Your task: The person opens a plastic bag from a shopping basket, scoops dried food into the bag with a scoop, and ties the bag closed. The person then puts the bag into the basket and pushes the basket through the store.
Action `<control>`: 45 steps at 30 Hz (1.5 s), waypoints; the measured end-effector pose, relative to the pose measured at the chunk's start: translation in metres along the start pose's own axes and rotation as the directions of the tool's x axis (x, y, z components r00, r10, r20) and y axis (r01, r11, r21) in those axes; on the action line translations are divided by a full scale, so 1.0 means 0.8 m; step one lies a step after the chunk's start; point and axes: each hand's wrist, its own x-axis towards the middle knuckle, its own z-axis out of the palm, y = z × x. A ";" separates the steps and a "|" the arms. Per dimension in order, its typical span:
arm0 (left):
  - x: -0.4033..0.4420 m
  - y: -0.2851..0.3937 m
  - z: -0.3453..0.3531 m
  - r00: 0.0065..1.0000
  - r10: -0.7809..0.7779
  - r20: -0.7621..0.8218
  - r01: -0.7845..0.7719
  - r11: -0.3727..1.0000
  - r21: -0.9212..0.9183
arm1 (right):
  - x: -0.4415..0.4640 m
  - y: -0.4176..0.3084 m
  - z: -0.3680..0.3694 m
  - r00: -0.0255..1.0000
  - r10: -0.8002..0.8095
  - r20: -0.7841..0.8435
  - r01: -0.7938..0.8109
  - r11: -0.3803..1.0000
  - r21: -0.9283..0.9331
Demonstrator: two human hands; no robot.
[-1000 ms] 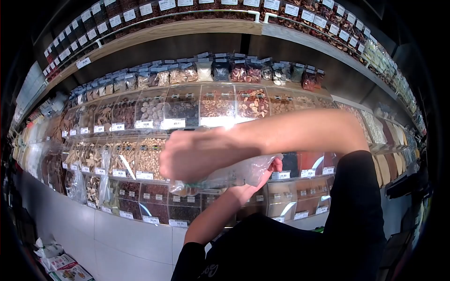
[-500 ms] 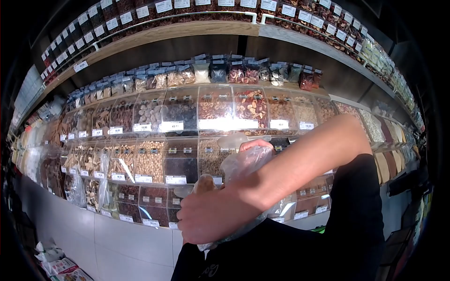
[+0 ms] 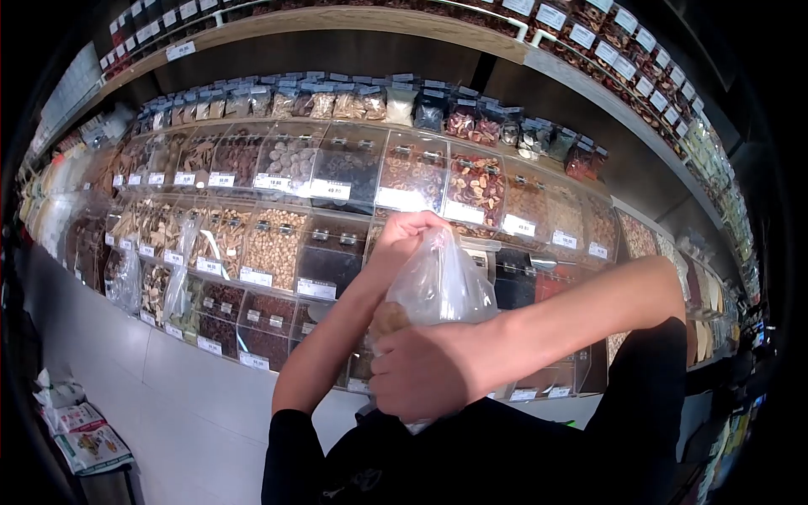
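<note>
A clear plastic bag (image 3: 446,282) is held upright in front of my body, its upper part puffed out. My left hand (image 3: 408,238) pinches the gathered top of the bag. Lower down, my right hand (image 3: 425,370) is closed around the bag's side, back of the hand toward me. Something brownish (image 3: 390,320) shows through the plastic just above the right fingers; its kind is unclear. The bag's lower end is mostly hidden behind the right hand and forearm.
Clear-lidded bulk bins (image 3: 273,240) of dried goods with price labels stand in tiers ahead. Small packed bags (image 3: 400,105) line the ledge above them, under a wooden shelf (image 3: 370,23). Printed packages (image 3: 88,438) lie at the lower left, beside the pale floor (image 3: 194,412).
My left hand has moved up and left, bringing its forearm into view and drawing the bag's top upright. My right hand has shifted right, still on the bag. The view has tilted.
</note>
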 end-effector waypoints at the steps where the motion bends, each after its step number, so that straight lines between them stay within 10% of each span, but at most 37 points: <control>1: -0.004 0.003 -0.002 0.996 -0.053 -0.070 0.054 0.998 0.016 | -0.006 0.002 0.000 1.000 0.011 -0.006 -0.011 0.999 0.054; 12: -0.118 0.047 -0.047 0.955 -0.250 -0.157 0.291 0.887 0.357 | -0.106 0.026 -0.036 0.862 0.484 0.153 -0.504 0.851 0.148; 18: -0.120 0.042 -0.039 0.930 -0.286 -0.233 0.353 0.872 0.338 | -0.112 0.022 -0.005 0.868 0.483 0.117 -0.495 0.860 0.121; 26: -0.108 0.036 -0.037 0.922 -0.227 -0.313 0.328 0.887 0.325 | -0.116 0.029 0.025 0.750 0.656 -0.082 -0.526 0.667 0.528; 33: -0.094 0.034 0.018 0.959 -0.130 -0.250 0.239 0.845 0.478 | -0.115 0.028 0.114 0.334 0.890 -0.309 -0.370 0.426 0.826; 37: -0.087 0.026 0.033 0.983 -0.084 -0.164 0.184 0.489 0.852 | -0.106 0.025 0.147 0.052 0.958 -0.281 -0.076 0.284 0.956; 45: -0.085 -0.010 0.071 0.967 0.219 0.127 -0.137 0.030 0.990 | -0.098 0.023 0.184 -0.264 0.934 -0.239 -0.062 0.231 0.971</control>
